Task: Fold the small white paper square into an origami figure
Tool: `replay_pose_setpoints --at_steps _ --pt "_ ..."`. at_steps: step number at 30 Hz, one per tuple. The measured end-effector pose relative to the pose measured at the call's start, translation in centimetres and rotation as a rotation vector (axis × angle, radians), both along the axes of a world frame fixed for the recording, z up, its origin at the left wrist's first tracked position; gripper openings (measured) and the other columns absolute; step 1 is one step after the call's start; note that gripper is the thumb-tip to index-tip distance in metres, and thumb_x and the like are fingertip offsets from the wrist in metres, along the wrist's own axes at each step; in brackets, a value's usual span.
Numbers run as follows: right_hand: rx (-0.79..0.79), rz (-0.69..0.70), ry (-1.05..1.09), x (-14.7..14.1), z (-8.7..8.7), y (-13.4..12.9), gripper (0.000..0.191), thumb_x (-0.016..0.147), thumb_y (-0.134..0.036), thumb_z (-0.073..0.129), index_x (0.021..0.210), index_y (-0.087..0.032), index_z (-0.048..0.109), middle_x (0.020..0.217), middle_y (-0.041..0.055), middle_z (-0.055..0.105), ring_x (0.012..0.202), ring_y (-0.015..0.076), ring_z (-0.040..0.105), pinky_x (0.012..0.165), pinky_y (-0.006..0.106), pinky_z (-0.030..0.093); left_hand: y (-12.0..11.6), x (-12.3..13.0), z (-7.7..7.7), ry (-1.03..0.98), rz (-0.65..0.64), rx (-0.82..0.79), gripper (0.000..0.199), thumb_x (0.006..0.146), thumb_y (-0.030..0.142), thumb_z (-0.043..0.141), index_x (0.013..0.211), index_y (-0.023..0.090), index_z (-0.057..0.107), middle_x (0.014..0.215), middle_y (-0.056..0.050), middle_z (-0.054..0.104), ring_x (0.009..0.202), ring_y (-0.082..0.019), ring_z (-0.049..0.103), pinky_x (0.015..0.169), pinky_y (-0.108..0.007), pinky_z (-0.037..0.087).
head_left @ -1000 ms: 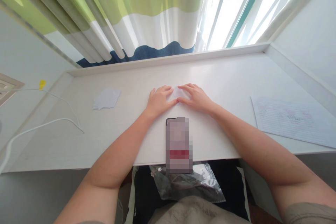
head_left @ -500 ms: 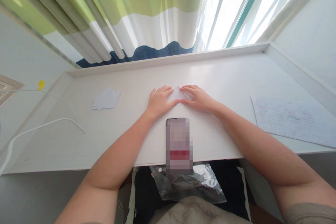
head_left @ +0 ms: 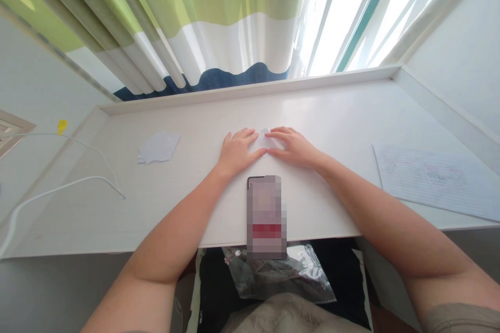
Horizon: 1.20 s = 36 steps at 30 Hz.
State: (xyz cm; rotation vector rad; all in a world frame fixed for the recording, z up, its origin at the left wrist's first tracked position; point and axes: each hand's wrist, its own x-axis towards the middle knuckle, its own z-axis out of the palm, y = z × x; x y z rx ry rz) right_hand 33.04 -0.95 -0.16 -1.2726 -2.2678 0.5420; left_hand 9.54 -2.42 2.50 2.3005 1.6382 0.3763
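Observation:
A small piece of white paper (head_left: 264, 141) lies on the white desk (head_left: 312, 114), between my two hands. My left hand (head_left: 240, 150) holds its left side, with the fingers along the upper edge and the thumb at the lower edge. From the right, my right hand (head_left: 292, 146) grips the same paper, fingertips at a raised fold near the top and thumb low, almost touching the left thumb. Part of the paper is hidden under the right fingers. Just below the hands is a phone (head_left: 265, 213) with a blurred-out screen, jutting over the desk's front edge.
Several cut paper pieces (head_left: 159, 148) lie in a pile to the left. A white cable (head_left: 78, 180) crosses the left side. Lined sheets with writing (head_left: 433, 177) rest at the right. Below the desk edge, a clear plastic bag (head_left: 281, 276) lies on my lap.
The right fingers have shifted slightly on the paper, and its upper fold stands out a little more. The left hand, phone and other papers stay in place.

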Motion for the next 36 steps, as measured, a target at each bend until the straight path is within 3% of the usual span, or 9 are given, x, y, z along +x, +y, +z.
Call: replay_pose_setpoints --at_steps 14,30,36 --pt "-0.004 0.011 -0.07 0.0 0.13 -0.14 0.043 0.103 -0.052 0.069 0.144 -0.039 0.076 0.158 0.0101 0.064 0.142 0.038 0.062 0.124 0.067 0.046 0.1 -0.07 0.06 -0.004 0.006 0.011 0.059 0.101 0.06 0.066 0.153 0.032 0.067 0.169 -0.006 0.058 0.162 -0.031 0.046 0.14 -0.059 0.02" --pt "-0.011 0.006 -0.077 -0.05 0.22 -0.25 0.045 0.102 -0.051 0.067 0.144 -0.036 0.075 0.158 0.011 0.062 0.144 0.0395 0.06 0.125 0.068 0.044 0.15 -0.06 0.12 0.043 -0.01 -0.013 0.054 0.104 0.058 0.062 0.154 0.037 0.066 0.171 -0.004 0.056 0.164 -0.031 0.042 0.14 -0.06 0.02" --pt "-0.01 0.016 0.001 -0.04 0.29 -0.24 0.063 0.099 -0.052 0.07 0.158 -0.033 0.061 0.157 0.0118 0.065 0.145 0.0393 0.059 0.125 0.065 0.045 0.24 -0.07 0.16 0.042 -0.019 -0.042 0.058 0.105 0.06 0.059 0.157 0.035 0.064 0.173 -0.005 0.053 0.166 -0.032 0.039 0.141 -0.062 0.016"
